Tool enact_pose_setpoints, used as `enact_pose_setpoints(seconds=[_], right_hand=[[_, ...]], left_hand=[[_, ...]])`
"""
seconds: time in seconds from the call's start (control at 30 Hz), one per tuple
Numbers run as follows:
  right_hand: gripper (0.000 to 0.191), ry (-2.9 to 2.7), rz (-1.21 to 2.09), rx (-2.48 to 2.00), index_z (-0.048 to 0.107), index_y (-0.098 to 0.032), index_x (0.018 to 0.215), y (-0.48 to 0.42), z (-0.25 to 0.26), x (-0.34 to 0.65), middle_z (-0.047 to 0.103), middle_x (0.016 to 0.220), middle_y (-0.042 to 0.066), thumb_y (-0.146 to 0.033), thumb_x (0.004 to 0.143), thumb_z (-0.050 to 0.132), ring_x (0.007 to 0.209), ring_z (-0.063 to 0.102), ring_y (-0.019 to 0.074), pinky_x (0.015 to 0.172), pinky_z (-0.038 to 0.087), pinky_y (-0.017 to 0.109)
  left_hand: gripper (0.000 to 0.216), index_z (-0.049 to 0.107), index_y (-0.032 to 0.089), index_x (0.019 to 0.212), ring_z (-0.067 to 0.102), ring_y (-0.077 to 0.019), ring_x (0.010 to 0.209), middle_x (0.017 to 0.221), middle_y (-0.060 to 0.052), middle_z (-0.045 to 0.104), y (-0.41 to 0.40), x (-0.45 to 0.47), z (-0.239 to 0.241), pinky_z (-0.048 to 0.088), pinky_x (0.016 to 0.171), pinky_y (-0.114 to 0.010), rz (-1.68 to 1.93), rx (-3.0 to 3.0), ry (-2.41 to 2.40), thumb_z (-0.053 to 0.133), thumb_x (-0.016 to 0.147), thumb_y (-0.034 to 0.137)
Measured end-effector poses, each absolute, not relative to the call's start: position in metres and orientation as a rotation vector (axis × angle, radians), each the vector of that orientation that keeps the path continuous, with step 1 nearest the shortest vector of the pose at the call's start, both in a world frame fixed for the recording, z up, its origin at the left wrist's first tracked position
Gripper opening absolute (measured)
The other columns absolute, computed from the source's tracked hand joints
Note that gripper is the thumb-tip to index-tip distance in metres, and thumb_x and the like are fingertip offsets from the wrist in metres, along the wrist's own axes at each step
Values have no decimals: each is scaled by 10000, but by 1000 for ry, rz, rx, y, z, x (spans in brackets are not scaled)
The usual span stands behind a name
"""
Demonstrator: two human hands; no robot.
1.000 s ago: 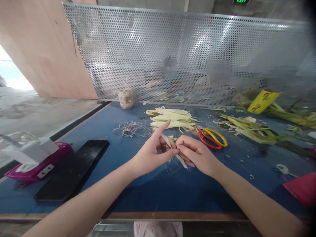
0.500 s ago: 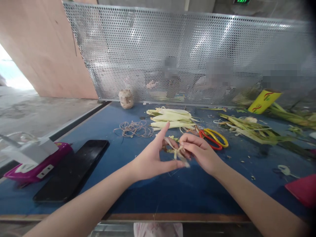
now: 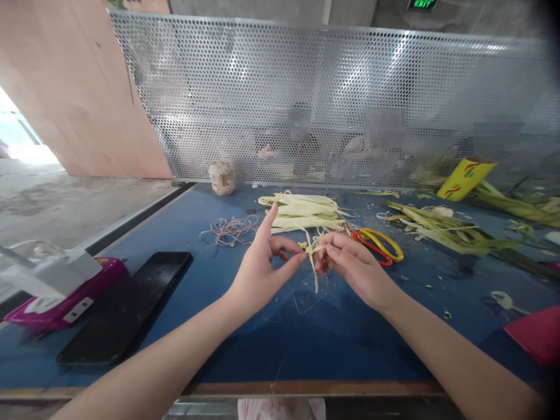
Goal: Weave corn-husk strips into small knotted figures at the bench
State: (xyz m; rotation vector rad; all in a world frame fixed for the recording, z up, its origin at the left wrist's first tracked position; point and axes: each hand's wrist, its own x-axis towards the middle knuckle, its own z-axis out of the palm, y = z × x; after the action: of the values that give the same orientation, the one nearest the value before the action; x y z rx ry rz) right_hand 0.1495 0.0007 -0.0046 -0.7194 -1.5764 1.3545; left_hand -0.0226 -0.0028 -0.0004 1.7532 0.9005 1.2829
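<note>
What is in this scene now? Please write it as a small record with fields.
Left hand: one finger raised, thumb at the pale strip; grip unclear
Right hand: pinching the strip
Beyond hands: pale leaves, tangled twine, scissors with red and yellow handles
Picture left: black phone
Surface: blue table
Back: perforated metal screen

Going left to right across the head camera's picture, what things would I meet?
Purple power strip, black phone, tangled string, pale strip, red-and-yellow scissors, yellow roll, pinkish-red object.
</note>
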Motion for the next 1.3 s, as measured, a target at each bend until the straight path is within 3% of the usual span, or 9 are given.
enact_pose_setpoints(seconds=[0.2,0.37,0.47,0.73,0.97,1.17,1.3], right_hand=[[268,-1624,1310,-901,465,-221,903,-4,-5,142,581,799,-4,-301,722,646,693,547,118,605,427,234],[150,-1641,1108,-1027,573,-203,835,-4,-7,141,566,617,-17,-316,742,609,533,517,112,523,414,247],[104,-1681,989,-1059,574,-198,765,-2,-10,143,571,610,-13,-299,752,594,530,511,109,516,410,242],[93,-1665,1071,-1098,554,-188,713,0,-9,143,575,585,-18,-261,734,608,526,546,105,537,446,236],[197,-1708,1159,-1055,608,-186,751,6,-4,151,606,635,8,-375,785,561,569,559,124,524,428,242],[120,-1632,1005,-982,645,-186,688,7,-5,153,628,719,16,-296,734,631,673,556,133,613,439,250],[134,-1541,1095,-959,655,-177,709,3,-7,148,636,631,8,-309,726,638,573,551,117,544,438,237]], left_hand=[[800,86,188,1395,560,-135,681,744,-8,614,-7,-22,-1,439,646,-280,1270,1884,877,568,759,144],[805,113,220,1387,549,-121,624,707,12,600,-9,-22,-2,425,572,-253,1266,1928,911,584,740,133],[815,118,223,1378,561,-126,596,683,18,602,-8,-21,-2,425,548,-254,1255,1878,966,610,730,170],[687,216,159,1284,575,-129,647,675,36,563,-5,-21,2,468,654,-296,1075,1712,1028,604,717,165],[601,276,177,1232,566,-112,683,726,32,562,-4,-24,5,457,689,-279,1103,1722,996,594,724,144],[629,278,151,1251,571,-121,647,693,39,540,-6,-17,6,462,585,-261,1091,1435,885,614,720,178],[828,254,147,1277,634,-165,714,752,6,616,-5,-13,2,485,666,-307,1070,1205,793,729,598,146]])
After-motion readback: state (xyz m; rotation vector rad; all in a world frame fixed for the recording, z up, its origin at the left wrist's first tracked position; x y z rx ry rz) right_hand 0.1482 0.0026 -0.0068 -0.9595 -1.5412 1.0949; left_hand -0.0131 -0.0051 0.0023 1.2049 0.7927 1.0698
